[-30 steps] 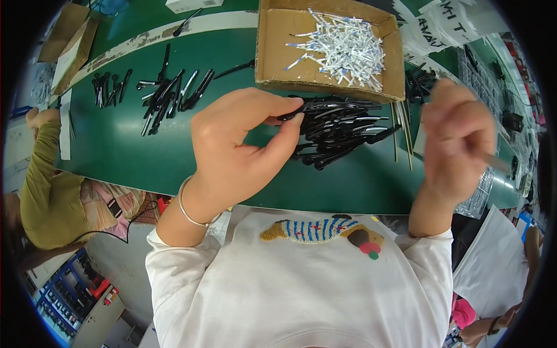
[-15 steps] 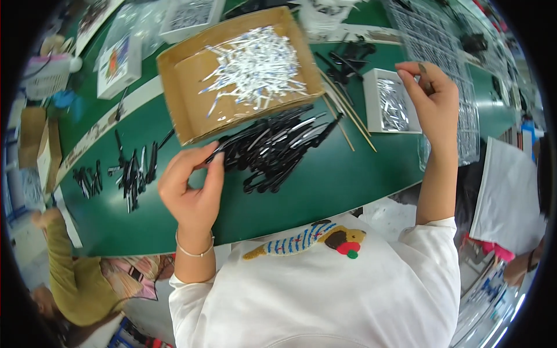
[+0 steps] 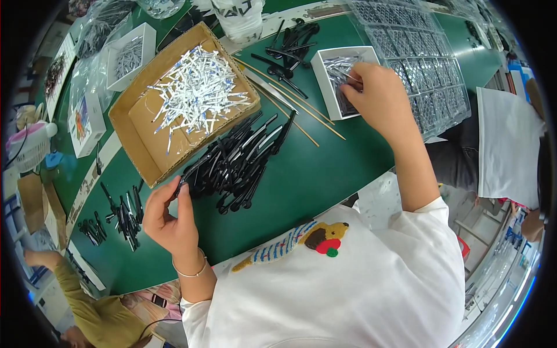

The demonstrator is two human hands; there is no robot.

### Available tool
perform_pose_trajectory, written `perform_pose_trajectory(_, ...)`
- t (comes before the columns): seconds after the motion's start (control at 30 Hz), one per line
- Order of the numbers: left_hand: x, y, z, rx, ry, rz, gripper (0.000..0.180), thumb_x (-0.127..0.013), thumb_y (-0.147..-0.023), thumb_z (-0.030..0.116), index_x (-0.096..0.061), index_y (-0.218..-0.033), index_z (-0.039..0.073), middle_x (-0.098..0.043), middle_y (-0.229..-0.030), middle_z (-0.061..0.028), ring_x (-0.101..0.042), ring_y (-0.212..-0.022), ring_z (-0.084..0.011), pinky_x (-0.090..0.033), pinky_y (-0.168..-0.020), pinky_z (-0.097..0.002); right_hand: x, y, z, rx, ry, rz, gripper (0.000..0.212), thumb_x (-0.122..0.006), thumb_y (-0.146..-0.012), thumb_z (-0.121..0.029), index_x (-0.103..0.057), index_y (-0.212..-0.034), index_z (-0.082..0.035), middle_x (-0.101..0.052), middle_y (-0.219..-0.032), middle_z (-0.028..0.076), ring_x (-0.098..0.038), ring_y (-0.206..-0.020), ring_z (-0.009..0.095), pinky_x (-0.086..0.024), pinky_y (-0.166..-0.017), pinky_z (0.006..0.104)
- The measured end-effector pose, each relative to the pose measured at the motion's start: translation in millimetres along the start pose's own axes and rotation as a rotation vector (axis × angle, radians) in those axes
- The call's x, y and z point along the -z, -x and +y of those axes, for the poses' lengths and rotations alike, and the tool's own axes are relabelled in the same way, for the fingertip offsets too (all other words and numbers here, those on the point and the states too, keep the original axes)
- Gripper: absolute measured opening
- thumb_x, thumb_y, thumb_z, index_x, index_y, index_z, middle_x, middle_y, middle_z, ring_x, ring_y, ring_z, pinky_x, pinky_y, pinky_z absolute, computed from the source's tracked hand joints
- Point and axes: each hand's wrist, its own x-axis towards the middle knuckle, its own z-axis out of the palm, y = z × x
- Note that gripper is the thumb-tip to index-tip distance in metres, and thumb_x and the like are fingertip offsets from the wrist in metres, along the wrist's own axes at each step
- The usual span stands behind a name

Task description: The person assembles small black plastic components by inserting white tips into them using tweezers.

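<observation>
- Bright, even indoor light spreads over the green table [image 3: 325,174].
- Pale glints run along the glossy black pieces [image 3: 238,165]; the clear plastic trays [image 3: 426,66] shine in patches.
- The white shirt [image 3: 360,290] glows, soft grey shading in its folds.
- Middle fairly crisp.
- Toward the black, rounded rim, everything bends and goes soft.

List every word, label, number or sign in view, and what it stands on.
White bag beyond the cardboard box: large dark letters; wording not transcribed here.
White box with a coloured picture, at the left: any print is too small to read.
Long black pieces by the left hand: no lettering visible.
White shirt: a dog picture, no lettering visible.
</observation>
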Motion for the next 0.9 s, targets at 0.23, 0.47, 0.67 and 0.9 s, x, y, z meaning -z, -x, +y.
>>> perform_pose_trajectory(0.23, -4, 2, 2, -0.021, 0.004, -0.007, 0.013, -0.065, -0.075, -0.009, -0.064, -0.089, -0.007, -0.064, -0.085, -0.0122, -0.059, -0.074, -0.0144, -0.05, -0.068, -0.0235, -2, 9, 1, -0.051, 0.069, 0.144, 0.017, -0.07, -0.068, -0.012, -0.06, -0.072, 0.002, -0.062, -0.07, 0.017, -0.06, -0.068, 0.035, -0.047, -0.063, 0.0403)
perform_pose_trajectory(0.47, -2, 2, 3, -0.052, 0.008, 0.008, 0.014, -0.065, -0.075, -0.008, -0.065, -0.089, -0.007, -0.064, -0.083, -0.0115, -0.06, -0.074, -0.0142, -0.05, -0.068, -0.0233, -5, 3, 5, -0.075, 0.097, 0.138, 0.013, -0.064, -0.07, -0.011, -0.062, -0.072, 0.002, -0.063, -0.072, 0.018, -0.061, -0.07, 0.034, -0.048, -0.064, 0.0405)
perform_pose_trajectory(0.67, 6, 3, 6, 0.006, 0.069, 0.022, 0.015, -0.066, -0.076, -0.007, -0.065, -0.091, -0.006, -0.065, -0.085, -0.0104, -0.061, -0.075, -0.0127, -0.05, -0.067, -0.0219, 19, 13, -8, -0.094, -0.393, 0.191, 0.013, -0.066, -0.071, -0.009, -0.063, -0.079, 0.0, -0.061, -0.066, 0.007, -0.053, -0.056, 0.013, -0.042, -0.054, 0.0266)
perform_pose_trajectory(0.9, 2, -17, 37, 0.133, 0.408, -0.062, 0.019, -0.064, -0.079, -0.009, -0.063, -0.097, -0.007, -0.067, -0.083, -0.0115, -0.065, -0.072, -0.0136, -0.051, -0.066, -0.0206, 19, 9, -56, 0.055, -1.044, -0.118, 0.007, -0.066, -0.075, -0.002, -0.063, -0.081, 0.0, -0.058, -0.071, -0.003, -0.047, -0.06, 0.002, -0.037, -0.055, 0.0153)
